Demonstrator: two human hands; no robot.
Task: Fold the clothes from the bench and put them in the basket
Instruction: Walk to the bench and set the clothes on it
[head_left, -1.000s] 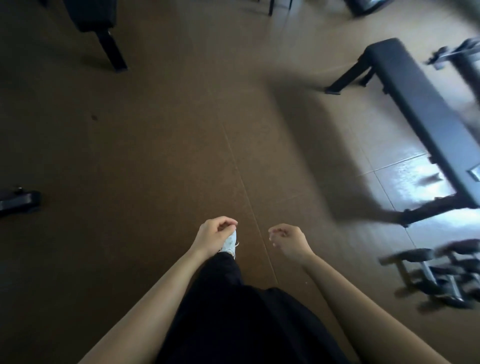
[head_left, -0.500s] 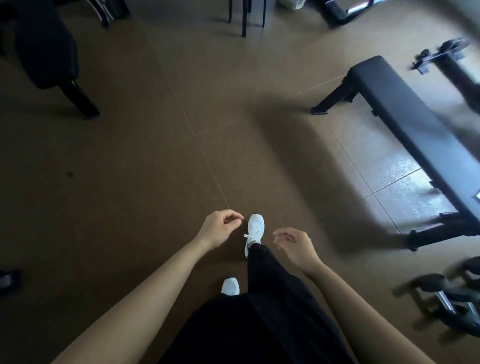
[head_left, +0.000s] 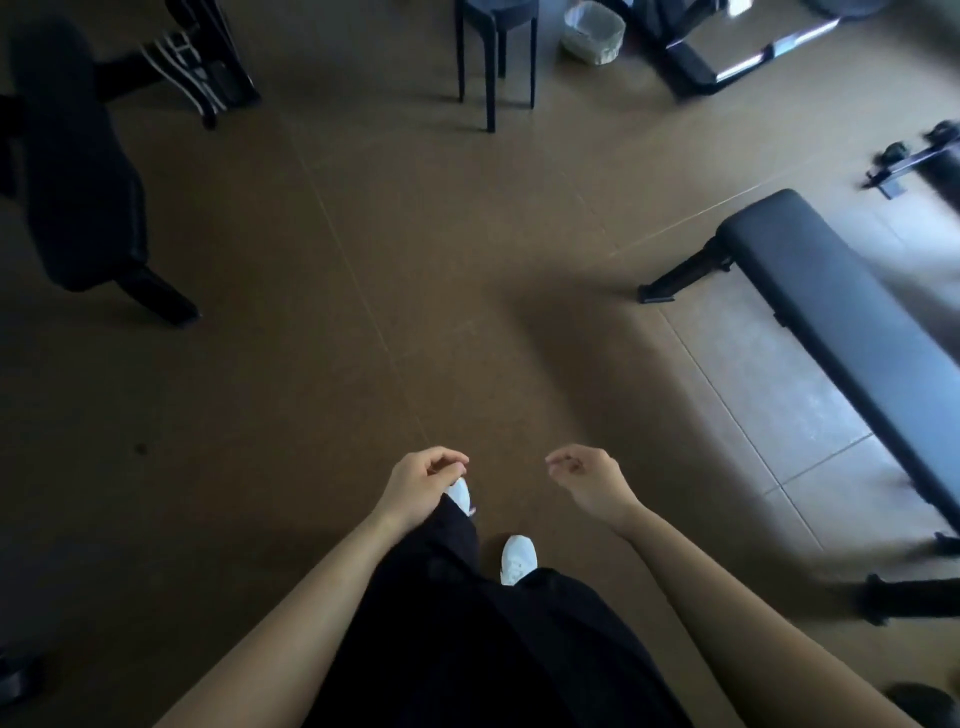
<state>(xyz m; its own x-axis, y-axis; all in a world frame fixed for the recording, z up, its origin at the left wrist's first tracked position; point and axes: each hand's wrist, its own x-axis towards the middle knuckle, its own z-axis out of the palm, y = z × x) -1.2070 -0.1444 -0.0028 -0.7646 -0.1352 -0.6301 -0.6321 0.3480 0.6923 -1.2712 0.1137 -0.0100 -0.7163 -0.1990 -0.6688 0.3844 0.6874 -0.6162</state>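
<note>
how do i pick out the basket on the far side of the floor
From the long black bench on the right, look to the far end of the floor, where a black stool stands. Just right of the stool sits the basket. It is the only pale, round thing there.

A single wide-angle camera sits on the person's head and looks forward and steeply down over the body, so both forearms reach in from the bottom edge. The left hand and the right hand are nearest the lens, low in the middle above a white shoe. The brown floor fills the middle ground and the black bench runs off the right edge, while a dark stool and a pale woven basket stand farthest off along the top edge; the far right side is blurred.
</note>
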